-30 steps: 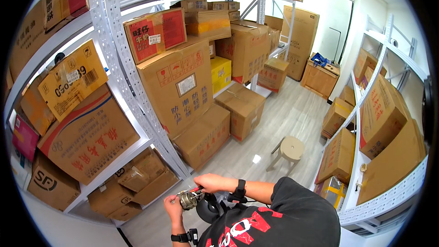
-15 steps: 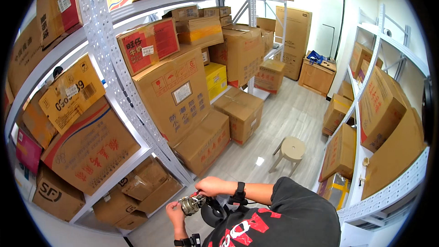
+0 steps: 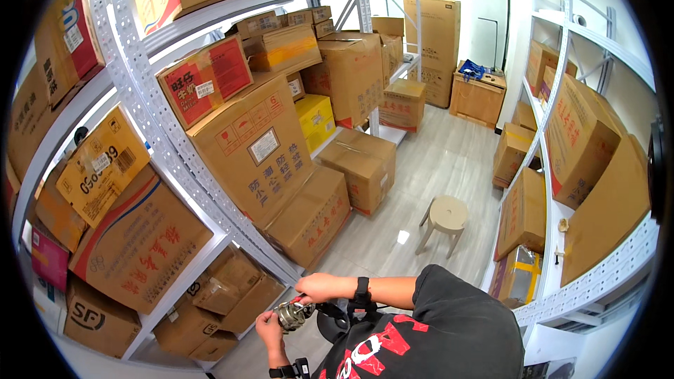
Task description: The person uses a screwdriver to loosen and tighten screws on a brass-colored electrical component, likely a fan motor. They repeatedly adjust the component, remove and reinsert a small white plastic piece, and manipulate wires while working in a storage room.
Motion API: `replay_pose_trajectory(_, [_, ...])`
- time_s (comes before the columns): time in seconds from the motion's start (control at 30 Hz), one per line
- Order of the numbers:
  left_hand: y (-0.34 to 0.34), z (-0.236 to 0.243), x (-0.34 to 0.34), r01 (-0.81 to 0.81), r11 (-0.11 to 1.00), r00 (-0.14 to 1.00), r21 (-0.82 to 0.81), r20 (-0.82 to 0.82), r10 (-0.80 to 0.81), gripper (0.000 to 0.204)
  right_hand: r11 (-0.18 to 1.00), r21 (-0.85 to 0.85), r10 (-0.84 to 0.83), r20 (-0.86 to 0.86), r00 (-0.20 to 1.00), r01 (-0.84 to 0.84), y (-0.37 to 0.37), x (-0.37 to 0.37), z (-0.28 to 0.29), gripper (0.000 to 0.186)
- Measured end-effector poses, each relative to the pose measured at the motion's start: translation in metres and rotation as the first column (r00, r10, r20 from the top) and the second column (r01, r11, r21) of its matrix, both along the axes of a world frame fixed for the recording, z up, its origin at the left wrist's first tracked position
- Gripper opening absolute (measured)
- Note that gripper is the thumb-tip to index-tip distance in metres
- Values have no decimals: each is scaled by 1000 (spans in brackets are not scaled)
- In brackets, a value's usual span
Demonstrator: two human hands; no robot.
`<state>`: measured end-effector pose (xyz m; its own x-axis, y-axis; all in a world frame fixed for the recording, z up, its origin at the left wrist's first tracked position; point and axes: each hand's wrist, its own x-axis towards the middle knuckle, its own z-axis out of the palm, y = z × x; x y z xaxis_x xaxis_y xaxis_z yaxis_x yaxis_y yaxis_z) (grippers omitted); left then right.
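Note:
A silvery, rough-shaped metal part (image 3: 293, 316), of a kind I cannot make out, is in front of my body, near the bottom of the view. My left hand (image 3: 267, 327) is closed at its left end, fingertips pinched against it. Over its upper right side my right hand (image 3: 323, 286) is curled around a thin red-and-dark tool (image 3: 303, 299), whose kind is too small to tell. The tool's lower end meets the metal part. Dark bands sit on both my wrists. A round black thing (image 3: 331, 324) lies beside the metal part, partly hidden by my arm.
Metal shelving (image 3: 232, 238) full of cardboard boxes runs along the left. A beige stool (image 3: 448, 215) stands on the pale floor (image 3: 379, 245). Another loaded rack (image 3: 551, 140) lines the right. At the back are a tall carton (image 3: 432, 49) and a wooden cabinet (image 3: 477, 102).
The view has shifted slightly, so the shelves and boxes appear a little further left. Both hands keep the same hold on the metal part and the tool.

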<state>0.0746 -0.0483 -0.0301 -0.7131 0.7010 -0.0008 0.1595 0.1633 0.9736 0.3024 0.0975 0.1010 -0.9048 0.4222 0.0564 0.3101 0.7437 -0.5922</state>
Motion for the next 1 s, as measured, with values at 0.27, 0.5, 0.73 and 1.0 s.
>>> replay_pose_trajectory(0.27, [1, -11, -16, 12, 1000, 999, -19, 35, -12, 8, 992, 95, -75, -86, 993, 83, 3, -6, -7, 17])
replay_pose_trajectory(0.5, [1, 3, -2, 31, 999, 998, -18, 62, -30, 7, 993, 98, -46, -214, 976, 68, 0, -2, -13, 21])
replay_pose_trajectory(0.73, [-4, 6, 5, 3, 1000, 995, 24, -104, -1, 10, 995, 81, -59, -28, 998, 61, -2, -4, -2, 25])
replay_pose_trajectory(1.0, [-6, 38, 33, -52, 995, 969, 81, -237, 70, 7, 994, 97, -42, -20, 999, 44, -3, 0, 11, 27])
